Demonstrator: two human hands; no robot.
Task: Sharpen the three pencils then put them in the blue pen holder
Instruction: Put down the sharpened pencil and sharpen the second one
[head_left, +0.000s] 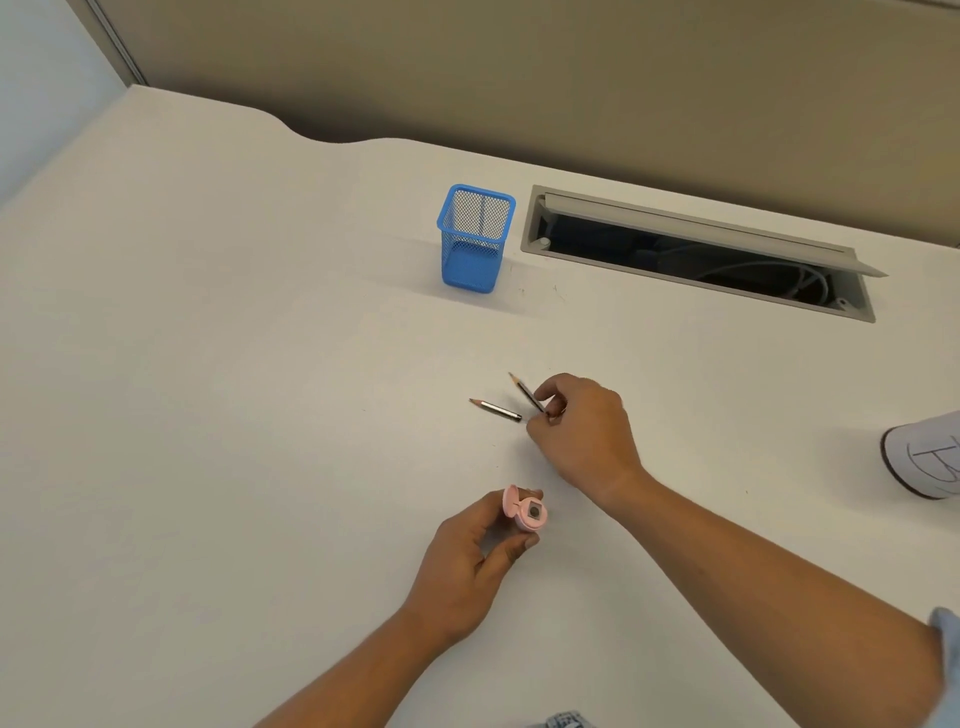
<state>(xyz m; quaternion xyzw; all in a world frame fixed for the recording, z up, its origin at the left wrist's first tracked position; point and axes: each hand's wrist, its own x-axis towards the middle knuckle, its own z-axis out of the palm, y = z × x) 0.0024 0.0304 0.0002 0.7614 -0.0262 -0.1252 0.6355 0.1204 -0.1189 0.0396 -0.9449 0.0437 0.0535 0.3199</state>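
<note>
A blue mesh pen holder (474, 244) stands upright at the back of the white desk (208, 364), and one pencil seems to lean inside it. A short dark pencil (496, 410) lies flat on the desk, tip pointing left. Just right of it, my right hand (582, 431) pinches the end of another dark pencil (525, 393), whose tip points up and to the left. My left hand (467, 566) is nearer to me and holds a small pink sharpener (525, 510) between thumb and fingers, its hole facing up.
An open cable tray (696, 249) with wires inside is set into the desk right of the pen holder. A white cup-like object (924, 457) lies at the right edge. A beige partition runs behind the desk.
</note>
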